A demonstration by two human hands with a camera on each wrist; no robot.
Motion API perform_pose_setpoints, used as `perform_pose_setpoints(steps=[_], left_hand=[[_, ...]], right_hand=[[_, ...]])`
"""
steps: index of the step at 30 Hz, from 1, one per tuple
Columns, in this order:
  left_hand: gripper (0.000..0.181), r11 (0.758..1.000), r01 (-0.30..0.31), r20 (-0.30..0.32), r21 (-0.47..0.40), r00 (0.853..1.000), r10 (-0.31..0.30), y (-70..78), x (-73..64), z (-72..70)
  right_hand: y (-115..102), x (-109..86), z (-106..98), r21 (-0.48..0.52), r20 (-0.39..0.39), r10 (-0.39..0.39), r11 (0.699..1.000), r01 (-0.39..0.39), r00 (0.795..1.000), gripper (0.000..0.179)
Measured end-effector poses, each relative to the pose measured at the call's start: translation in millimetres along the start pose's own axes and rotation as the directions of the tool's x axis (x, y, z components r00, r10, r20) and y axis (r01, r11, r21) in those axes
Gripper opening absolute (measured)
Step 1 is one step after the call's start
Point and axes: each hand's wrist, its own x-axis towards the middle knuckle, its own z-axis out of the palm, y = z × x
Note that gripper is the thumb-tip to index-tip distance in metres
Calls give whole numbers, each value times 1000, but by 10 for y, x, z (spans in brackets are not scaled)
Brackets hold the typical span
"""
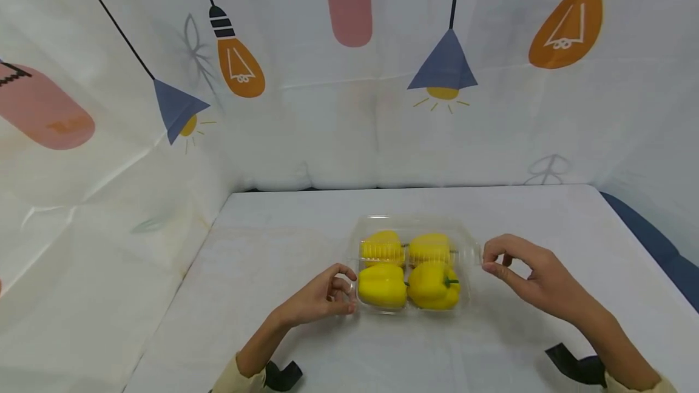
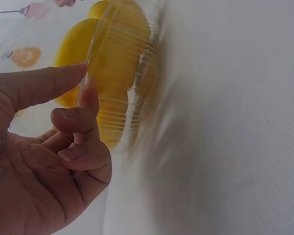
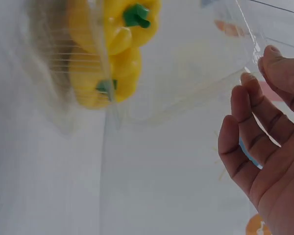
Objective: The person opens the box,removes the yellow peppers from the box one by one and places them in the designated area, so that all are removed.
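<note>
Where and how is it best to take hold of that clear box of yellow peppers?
Probably by the left rim of the clear box, coming from the left, with thumb and finger on opposite faces. That edge is thin and raised off the table, and the left hand already pinches it; the yellow peppers crowd the middle.

The head view's bottom edge cuts off both sleeves [image 1: 238, 379] and the near side of the desk [image 1: 262, 253], and a dark blue thing [image 1: 647, 238] at the right edge is too cropped to identify. The ribbed clear container [image 1: 404, 222] partly veils the two far yellow peppers [image 1: 382, 247]. In the left wrist view the left hand [image 2: 44, 161] is cropped and the ribbing blurred; in the right wrist view the right hand [image 3: 279, 142] is cropped and the upper pepper [image 3: 118, 29] cut off
</note>
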Motion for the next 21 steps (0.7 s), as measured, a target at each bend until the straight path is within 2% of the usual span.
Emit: perform_pose_setpoints(steps=[5,10,14,21], left_hand=[[47,1000,-9,-1,17,1000,9,10,-17,-9],[47,1000,-9,-1,29,1000,9,5,-21,4],[47,999,-18,-8,40,1000,18,4,-20,8],[48,998,-15,-25,55,1000,16,20,-17,6]], right_hand=[[10,131,-42,-12,-41,7,1000,-7,999,48],[58,213,-56,-1,-31,72,997,-73,997,42],[113,261,-53,3,-55,107,994,-107,993,48],[254,340,15,12,-116,120,993,-119,986,55]])
